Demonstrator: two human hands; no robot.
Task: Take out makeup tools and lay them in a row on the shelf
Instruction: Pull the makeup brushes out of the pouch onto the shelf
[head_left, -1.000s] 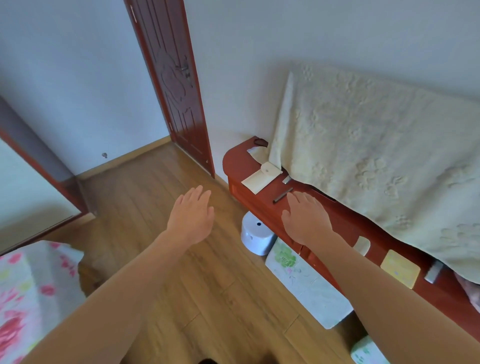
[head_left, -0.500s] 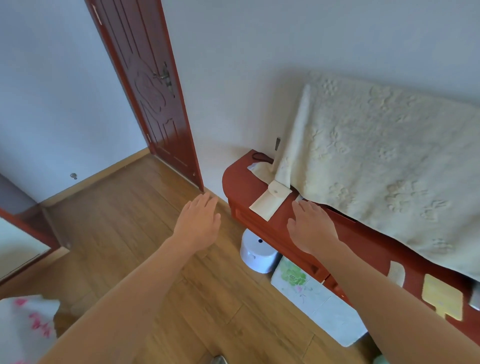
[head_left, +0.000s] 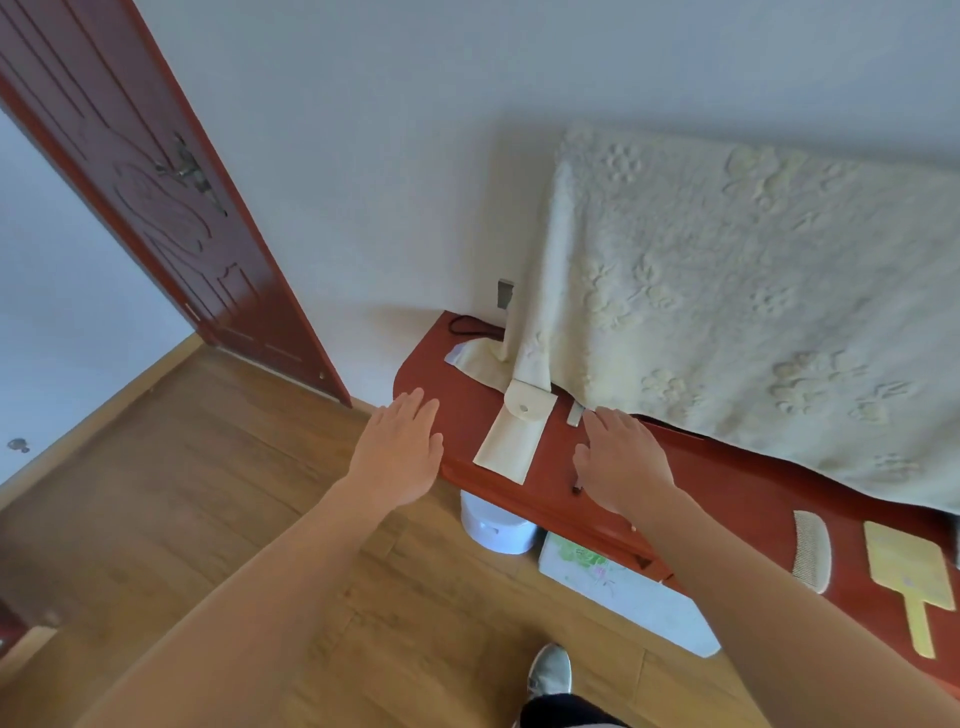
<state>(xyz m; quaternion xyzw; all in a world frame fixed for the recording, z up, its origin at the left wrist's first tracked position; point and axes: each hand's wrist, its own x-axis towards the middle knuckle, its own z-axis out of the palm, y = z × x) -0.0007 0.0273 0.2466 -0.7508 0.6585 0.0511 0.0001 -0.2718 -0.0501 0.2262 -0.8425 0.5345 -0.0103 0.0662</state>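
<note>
Both hands are empty right now. The left hand (head_left: 397, 452) is flat with the fingers straight, hovering over the rounded left end of the shelf (head_left: 737, 483). The right hand (head_left: 623, 457) is spread palm-down further along, not gripping anything. The cream pouch (head_left: 511, 441) lies between them with its open end right at the front edge, so a sloppy tug could slide it off onto the floor (head_left: 208, 493) and dump whatever's inside. A dark thin tool (head_left: 576, 487) pokes out from under the right palm near that same edge, though I can't tell if the hand is touching it. It looks like something that rolls, and one sideways sweep would send it over. The small metal tool (head_left: 575, 414) sits by the hem of the blanket (head_left: 753, 291) at the back edge and could easily get nudged underneath and lost. The comb (head_left: 813, 551) is well off toward the right end, so keeping the row straight may be fiddly.
</note>
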